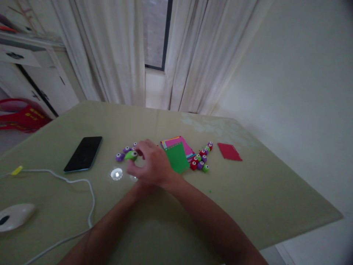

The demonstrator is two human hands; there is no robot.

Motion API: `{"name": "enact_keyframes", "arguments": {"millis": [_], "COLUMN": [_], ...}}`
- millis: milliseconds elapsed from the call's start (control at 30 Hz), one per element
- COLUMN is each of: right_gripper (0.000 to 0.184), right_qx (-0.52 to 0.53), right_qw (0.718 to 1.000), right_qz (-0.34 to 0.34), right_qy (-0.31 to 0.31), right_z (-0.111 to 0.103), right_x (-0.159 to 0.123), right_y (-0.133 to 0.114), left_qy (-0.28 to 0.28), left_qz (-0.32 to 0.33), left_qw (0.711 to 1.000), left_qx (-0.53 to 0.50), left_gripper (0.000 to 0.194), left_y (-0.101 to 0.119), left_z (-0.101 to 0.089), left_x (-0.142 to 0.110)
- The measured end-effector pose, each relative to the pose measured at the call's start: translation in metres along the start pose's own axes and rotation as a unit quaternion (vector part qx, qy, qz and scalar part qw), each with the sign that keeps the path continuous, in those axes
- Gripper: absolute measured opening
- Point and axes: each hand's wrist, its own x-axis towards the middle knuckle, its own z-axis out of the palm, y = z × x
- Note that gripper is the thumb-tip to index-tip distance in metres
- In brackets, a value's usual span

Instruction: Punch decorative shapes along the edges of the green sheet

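One green googly-eyed ball (131,155) at right hand (154,162), fingers half-open, hold unclear; left hand (145,186) mostly hidden, unreadable. Likely pickup; needs firm pinch.

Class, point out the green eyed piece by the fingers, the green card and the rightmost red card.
Green eyed piece (129,156), head view: its green body.
Green card (178,158), head view: middle of its face.
Red card (229,151), head view: middle of its face.

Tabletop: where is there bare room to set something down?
The table is widely bare right of the red card, toward the near right corner; another bare strip runs between the black-screened device and the curtains. Crowded: the middle, around the right hand, green card, eyeball beads and clear disc.
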Motion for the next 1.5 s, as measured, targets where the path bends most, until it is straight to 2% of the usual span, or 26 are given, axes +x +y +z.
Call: {"name": "enact_keyframes", "arguments": {"millis": [100, 167, 233, 333, 500, 800, 933, 1033, 1167, 1333, 1500], "right_gripper": [0.017, 0.019, 0.018, 0.019, 0.022, 0.026, 0.028, 0.034, 0.037, 0.04, 0.04], "right_qx": [0.041, 0.044, 0.062, 0.086, 0.124, 0.197, 0.275, 0.37, 0.464, 0.483, 0.481], "right_qw": [0.993, 0.982, 0.966, 0.947, 0.942, 0.93, 0.905, 0.871, 0.833, 0.831, 0.829], "right_qz": [0.052, 0.12, 0.181, 0.237, 0.231, 0.197, 0.217, 0.234, 0.254, 0.249, 0.253], "right_qy": [0.094, 0.141, 0.175, 0.199, 0.208, 0.241, 0.241, 0.225, 0.161, 0.119, 0.132], "right_z": [-0.039, -0.056, -0.063, -0.064, -0.062, -0.069, -0.071, -0.076, -0.084, -0.083, -0.077], "right_x": [-0.047, -0.077, -0.101, -0.118, -0.115, -0.12, -0.117, -0.113, -0.111, -0.113, -0.113], "right_y": [0.037, 0.067, 0.092, 0.113, 0.119, 0.126, 0.132, 0.137, 0.138, 0.132, 0.131], "left_qy": [-0.042, -0.055, -0.051, -0.041, -0.012, 0.026, 0.039, 0.025, -0.033, -0.016, -0.007], "left_qz": [-0.01, -0.014, -0.018, -0.028, -0.053, -0.028, -0.008, 0.01, 0.026, 0.03, 0.018], "left_qw": [0.997, 0.993, 0.989, 0.985, 0.985, 0.989, 0.993, 0.996, 0.997, 0.995, 0.994], "left_qx": [-0.065, -0.106, -0.137, -0.164, -0.165, -0.142, -0.11, -0.086, -0.069, -0.096, -0.109], "left_gripper": [0.046, 0.044, 0.036, 0.037, 0.04, 0.038, 0.037, 0.038, 0.04, 0.037, 0.034], "left_y": [-0.004, -0.008, -0.009, -0.005, 0.004, 0.008, 0.009, 0.008, 0.001, -0.003, 0.0], "left_z": [-0.003, -0.006, -0.007, -0.005, -0.004, -0.009, -0.013, -0.018, -0.03, -0.035, -0.033], "left_x": [-0.007, -0.013, -0.017, -0.021, -0.032, -0.037, -0.037, -0.035, -0.029, -0.025, -0.025]}}
